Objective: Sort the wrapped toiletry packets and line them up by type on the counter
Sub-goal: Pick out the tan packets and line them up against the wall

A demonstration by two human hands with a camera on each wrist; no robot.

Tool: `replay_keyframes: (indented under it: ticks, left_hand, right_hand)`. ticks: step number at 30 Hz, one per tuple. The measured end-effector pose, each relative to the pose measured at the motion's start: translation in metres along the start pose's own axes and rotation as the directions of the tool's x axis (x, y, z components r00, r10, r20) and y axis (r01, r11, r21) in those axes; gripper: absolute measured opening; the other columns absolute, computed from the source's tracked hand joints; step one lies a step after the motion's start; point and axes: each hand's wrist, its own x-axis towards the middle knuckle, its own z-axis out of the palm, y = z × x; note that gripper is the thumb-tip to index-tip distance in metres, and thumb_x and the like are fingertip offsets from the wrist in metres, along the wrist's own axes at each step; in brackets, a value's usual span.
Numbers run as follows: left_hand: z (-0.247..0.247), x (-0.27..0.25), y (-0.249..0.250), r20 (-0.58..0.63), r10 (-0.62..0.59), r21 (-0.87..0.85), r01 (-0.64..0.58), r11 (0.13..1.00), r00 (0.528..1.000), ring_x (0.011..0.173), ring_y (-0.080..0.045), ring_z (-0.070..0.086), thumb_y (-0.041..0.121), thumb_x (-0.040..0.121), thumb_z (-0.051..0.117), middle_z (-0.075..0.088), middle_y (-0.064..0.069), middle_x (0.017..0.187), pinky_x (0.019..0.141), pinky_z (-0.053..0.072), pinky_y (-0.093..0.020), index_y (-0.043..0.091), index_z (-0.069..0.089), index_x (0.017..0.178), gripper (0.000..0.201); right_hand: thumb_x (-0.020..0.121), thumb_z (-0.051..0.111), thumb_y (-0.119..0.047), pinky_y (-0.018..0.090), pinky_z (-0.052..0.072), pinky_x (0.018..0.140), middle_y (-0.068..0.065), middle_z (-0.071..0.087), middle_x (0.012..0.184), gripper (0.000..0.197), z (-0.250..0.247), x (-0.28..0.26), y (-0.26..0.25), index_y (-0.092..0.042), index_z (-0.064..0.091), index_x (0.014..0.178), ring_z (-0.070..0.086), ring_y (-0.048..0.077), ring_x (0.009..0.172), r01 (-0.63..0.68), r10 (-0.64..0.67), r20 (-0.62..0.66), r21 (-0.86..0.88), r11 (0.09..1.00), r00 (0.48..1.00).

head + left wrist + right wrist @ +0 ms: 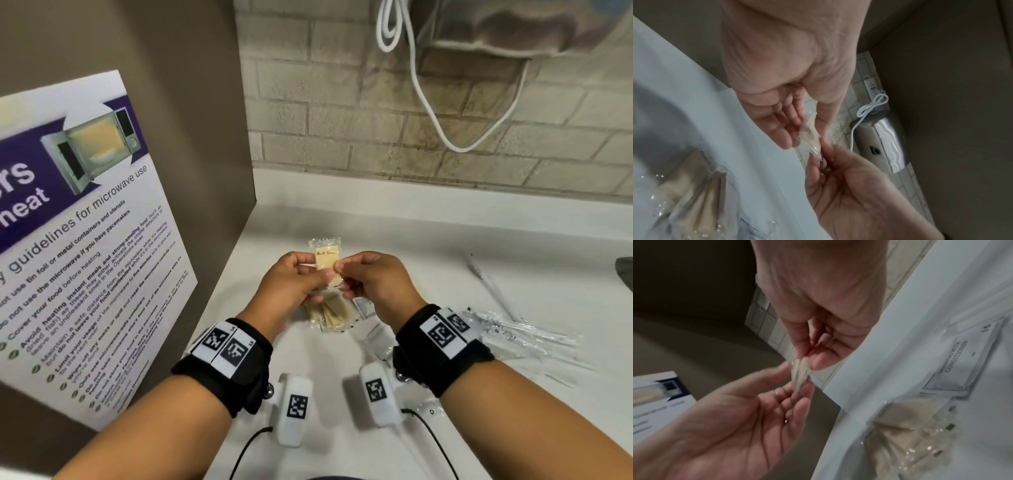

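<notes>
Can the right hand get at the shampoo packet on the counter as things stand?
Probably not yet: the right hand pinches the bath soap packet together with the left hand. The shampoo packet lies uncovered just beneath, so once it lets go, yes.

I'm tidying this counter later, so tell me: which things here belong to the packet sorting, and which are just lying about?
Part of the job:
bath soap packet, pinched by the left hand and right hand
soap pile
shampoo sachet
clear wrapped packets

Just lying about:
microwave poster
white cord
hand dryer
</notes>
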Motion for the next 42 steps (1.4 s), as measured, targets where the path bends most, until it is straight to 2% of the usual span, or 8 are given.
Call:
replay_keyframes:
  ticks: [5, 11, 27, 29, 31, 33, 37, 42]
  left_hand:
    - [0.005, 0.005, 0.001, -0.129, 0.093, 0.026, -0.091, 0.996, 0.987, 0.057, -0.013, 0.059, 0.008, 0.083, 0.072, 0.064, -0.002, 0.069, 0.063, 0.054, -0.026, 0.010, 0.065, 0.092, 0.010]
    - [0.004, 0.002, 0.005, -0.005, -0.047, -0.265, 0.044, 0.963, 0.999, 0.055, -0.008, 0.057, 0.005, 0.091, 0.059, 0.066, -0.002, 0.067, 0.051, 0.051, -0.018, 0.009, 0.066, 0.092, 0.008]
    - [0.009, 0.001, 0.004, -0.066, 0.175, 0.206, -0.158, 0.966, 0.982, 0.071, -0.010, 0.062, 0.022, 0.094, 0.059, 0.065, 0.003, 0.079, 0.062, 0.047, -0.023, 0.018, 0.062, 0.082, 0.012]
    - [0.011, 0.002, 0.003, -0.067, 0.308, 0.452, -0.246, 0.857, 0.949, 0.075, -0.014, 0.061, 0.029, 0.098, 0.049, 0.061, 0.001, 0.084, 0.065, 0.046, -0.027, 0.016, 0.055, 0.087, 0.018]
    - [0.010, 0.001, 0.002, 0.028, 0.497, 0.799, -0.318, 0.511, 0.868, 0.079, -0.018, 0.056, 0.030, 0.100, 0.039, 0.054, 0.000, 0.089, 0.069, 0.042, -0.030, 0.013, 0.052, 0.091, 0.023]
    - [0.007, -0.001, 0.002, 0.094, 0.586, 0.861, -0.361, 0.358, 0.805, 0.084, -0.018, 0.054, 0.028, 0.100, 0.035, 0.053, 0.001, 0.092, 0.074, 0.041, -0.029, 0.013, 0.053, 0.097, 0.024]
    - [-0.001, 0.001, 0.006, 0.069, 0.458, 0.653, -0.387, 0.651, 0.886, 0.077, -0.004, 0.056, 0.036, 0.093, 0.056, 0.058, 0.011, 0.085, 0.070, 0.046, -0.020, 0.024, 0.058, 0.103, 0.016]
    - [0.003, 0.004, 0.005, 0.059, 0.506, 0.669, -0.410, 0.620, 0.861, 0.071, -0.011, 0.058, 0.027, 0.095, 0.054, 0.061, 0.007, 0.075, 0.065, 0.046, -0.022, 0.020, 0.059, 0.081, 0.017]
  right_hand:
    - [0.085, 0.066, -0.003, 0.028, 0.054, 0.054, 0.007, 0.060, 0.060, 0.006, 0.007, 0.000, 0.006, -0.003, 0.069, 0.079, 0.056, 0.015, 0.052, 0.097, -0.096, -0.082, 0.008, 0.995, 0.992]
    - [0.087, 0.062, -0.004, 0.025, 0.054, 0.050, 0.012, 0.064, 0.069, 0.005, -0.005, 0.000, 0.004, 0.000, 0.064, 0.089, 0.060, 0.017, 0.055, -0.131, 0.087, 0.141, 0.341, 0.931, 0.986]
    - [0.090, 0.059, -0.005, 0.027, 0.054, 0.060, 0.009, 0.067, 0.080, 0.009, -0.001, 0.003, 0.003, -0.004, 0.065, 0.097, 0.064, 0.020, 0.067, -0.017, -0.023, 0.123, 0.311, 0.950, 0.992]
    - [0.091, 0.059, -0.007, 0.027, 0.054, 0.060, 0.010, 0.066, 0.079, 0.007, 0.004, 0.004, 0.007, -0.005, 0.065, 0.095, 0.063, 0.021, 0.067, -0.057, 0.010, 0.126, 0.379, 0.924, 0.992]
    - [0.091, 0.060, -0.008, 0.027, 0.054, 0.058, 0.011, 0.064, 0.079, 0.008, 0.007, 0.006, 0.009, -0.004, 0.065, 0.096, 0.062, 0.021, 0.066, -0.074, 0.031, 0.116, 0.392, 0.917, 0.993]
    - [0.090, 0.061, -0.008, 0.027, 0.053, 0.058, 0.011, 0.065, 0.080, 0.011, 0.007, 0.007, 0.009, -0.003, 0.065, 0.099, 0.062, 0.020, 0.065, -0.050, 0.018, 0.098, 0.327, 0.944, 0.995]
    - [0.089, 0.061, -0.005, 0.028, 0.051, 0.060, 0.007, 0.067, 0.077, 0.014, 0.004, 0.005, 0.006, -0.005, 0.067, 0.102, 0.062, 0.018, 0.065, 0.044, -0.063, 0.130, 0.143, 0.989, 0.990]
    - [0.091, 0.058, -0.005, 0.027, 0.051, 0.057, 0.012, 0.065, 0.079, 0.015, 0.007, 0.001, 0.007, -0.005, 0.065, 0.105, 0.059, 0.021, 0.065, 0.119, -0.133, 0.131, 0.109, 0.987, 0.983]
